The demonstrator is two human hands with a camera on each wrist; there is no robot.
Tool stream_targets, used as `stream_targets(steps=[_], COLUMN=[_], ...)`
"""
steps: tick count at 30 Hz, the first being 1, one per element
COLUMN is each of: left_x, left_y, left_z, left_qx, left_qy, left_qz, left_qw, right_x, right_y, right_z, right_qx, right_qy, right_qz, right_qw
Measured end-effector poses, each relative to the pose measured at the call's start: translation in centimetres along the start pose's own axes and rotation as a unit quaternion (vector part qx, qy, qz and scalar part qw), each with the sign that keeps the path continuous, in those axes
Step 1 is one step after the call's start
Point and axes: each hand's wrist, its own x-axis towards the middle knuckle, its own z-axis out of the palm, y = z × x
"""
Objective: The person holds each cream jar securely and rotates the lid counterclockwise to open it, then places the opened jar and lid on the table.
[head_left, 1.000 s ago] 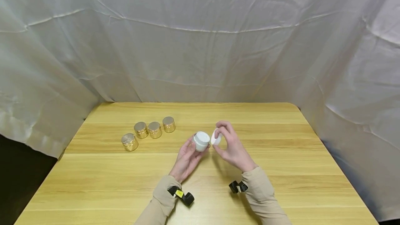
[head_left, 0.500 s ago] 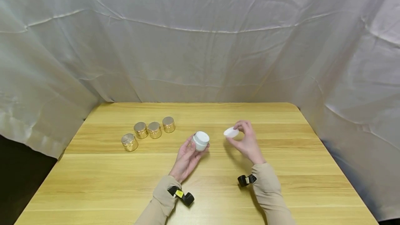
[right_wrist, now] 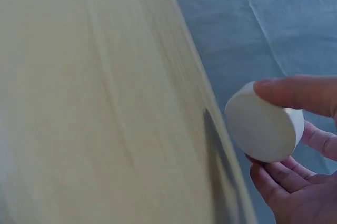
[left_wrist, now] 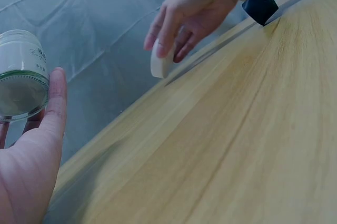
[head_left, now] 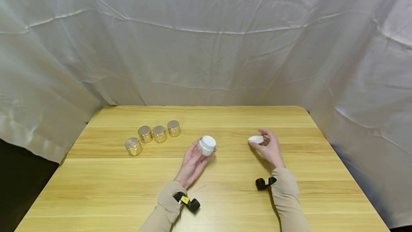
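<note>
In the head view my left hand grips a small cosmetic jar with a white top, tilted a little and raised off the table. The left wrist view shows its clear glass base and some small print on the jar's side. Away to the right, my right hand pinches a round white lid between thumb and fingers. That lid is held above the table near its far edge in the right wrist view, its flat face toward the camera.
Several gold-lidded jars stand upright at the left of the wooden table. Grey cloth hangs behind the table and along its sides. A black camera is strapped to each wrist.
My right hand has carried the white lid rightward, away from the jar, turning it from near upright to nearly flat. The left hand and jar have stayed in place.
</note>
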Motion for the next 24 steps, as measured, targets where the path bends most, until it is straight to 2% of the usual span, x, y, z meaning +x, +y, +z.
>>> stream_targets(steps=[3, 9, 19, 24], left_x=[0.0, 0.0, 0.0, 0.0], left_y=[0.0, 0.0, 0.0, 0.0], left_z=[0.1, 0.2, 0.2, 0.1], left_qx=[0.0, -0.001, 0.001, 0.006], left_qy=[0.002, 0.002, 0.003, -0.008], left_qz=[-0.002, -0.003, -0.003, -0.003], left_qw=[1.0, 1.0, 1.0, 0.9999], right_x=[0.1, 0.3, 0.6, 0.6], right_y=[0.7, 1.6, 3.0, 3.3], right_z=[-0.2, -0.5, 0.1, 0.3], right_qx=[0.006, -0.02, -0.086, -0.116], right_qy=[-0.004, -0.005, 0.051, 0.064], right_qz=[0.007, 0.008, -0.053, -0.064], right_qw=[1.0, 1.0, 0.994, 0.989])
